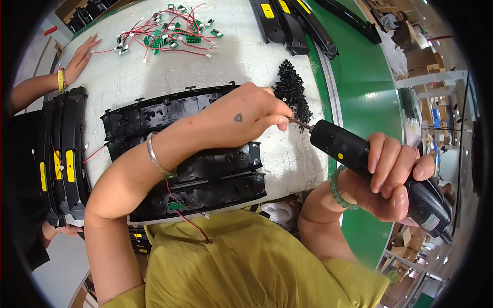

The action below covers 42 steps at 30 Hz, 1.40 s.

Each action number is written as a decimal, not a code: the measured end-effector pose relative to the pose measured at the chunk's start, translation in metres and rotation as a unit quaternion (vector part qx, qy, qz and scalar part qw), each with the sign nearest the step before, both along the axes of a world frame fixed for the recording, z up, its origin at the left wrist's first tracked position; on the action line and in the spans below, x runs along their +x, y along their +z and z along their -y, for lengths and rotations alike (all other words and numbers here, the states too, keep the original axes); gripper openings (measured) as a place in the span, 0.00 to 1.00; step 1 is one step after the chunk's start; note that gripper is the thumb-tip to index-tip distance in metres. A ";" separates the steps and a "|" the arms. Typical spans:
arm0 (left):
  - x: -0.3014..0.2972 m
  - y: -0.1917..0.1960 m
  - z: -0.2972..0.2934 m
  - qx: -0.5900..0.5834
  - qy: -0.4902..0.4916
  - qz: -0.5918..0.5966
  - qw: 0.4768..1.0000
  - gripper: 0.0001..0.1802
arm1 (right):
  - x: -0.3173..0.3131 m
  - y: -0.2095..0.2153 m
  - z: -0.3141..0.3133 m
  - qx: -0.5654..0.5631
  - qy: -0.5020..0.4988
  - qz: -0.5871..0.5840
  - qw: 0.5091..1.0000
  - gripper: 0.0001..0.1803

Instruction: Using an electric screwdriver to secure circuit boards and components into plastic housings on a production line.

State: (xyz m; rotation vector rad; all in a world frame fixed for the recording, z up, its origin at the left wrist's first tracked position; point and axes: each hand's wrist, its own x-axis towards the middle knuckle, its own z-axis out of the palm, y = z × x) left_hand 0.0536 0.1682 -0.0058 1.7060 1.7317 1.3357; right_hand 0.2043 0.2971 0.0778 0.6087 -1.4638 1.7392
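Note:
My right hand (393, 177) grips a black electric screwdriver (359, 154) that points left, its thin bit toward my left hand. My left hand (241, 115) reaches across the black plastic housings (154, 115) and pinches a small black screw at the tip of the bit. Just beyond my fingers lies a heap of black screws (292, 90) on the white table (246, 56). A red wire with a small green board (177, 205) hangs at the near edge of the housings.
Green circuit boards with red wires (169, 33) lie at the far side. Another person's hand (79, 56) rests flat at the far left. Stacked black housings with yellow labels (61, 164) stand on the left. A green conveyor belt (364, 77) carries black parts (292, 23) on the right.

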 end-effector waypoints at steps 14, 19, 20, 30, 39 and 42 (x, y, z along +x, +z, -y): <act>0.002 0.010 0.047 -0.075 0.062 0.203 0.974 0.10 | -0.005 0.004 0.027 -0.037 0.007 -0.041 0.998 0.16; 0.007 0.012 0.065 -0.002 0.077 0.158 0.984 0.07 | -0.007 0.006 0.044 -0.051 0.027 -0.042 0.997 0.17; 0.007 0.011 0.068 0.013 0.079 0.135 0.988 0.06 | -0.007 0.007 0.047 -0.053 0.032 -0.042 0.997 0.17; 0.012 -0.002 0.129 0.085 0.259 -0.006 0.962 0.05 | -0.017 0.004 0.092 -0.096 0.063 -0.029 0.993 0.12; 0.031 -0.024 0.197 0.013 0.349 -0.169 0.921 0.06 | -0.032 -0.026 0.141 0.055 0.205 0.134 0.968 0.17; 0.038 -0.030 0.199 -0.013 0.339 -0.187 0.922 0.06 | -0.036 -0.034 0.147 0.085 0.214 0.146 0.962 0.17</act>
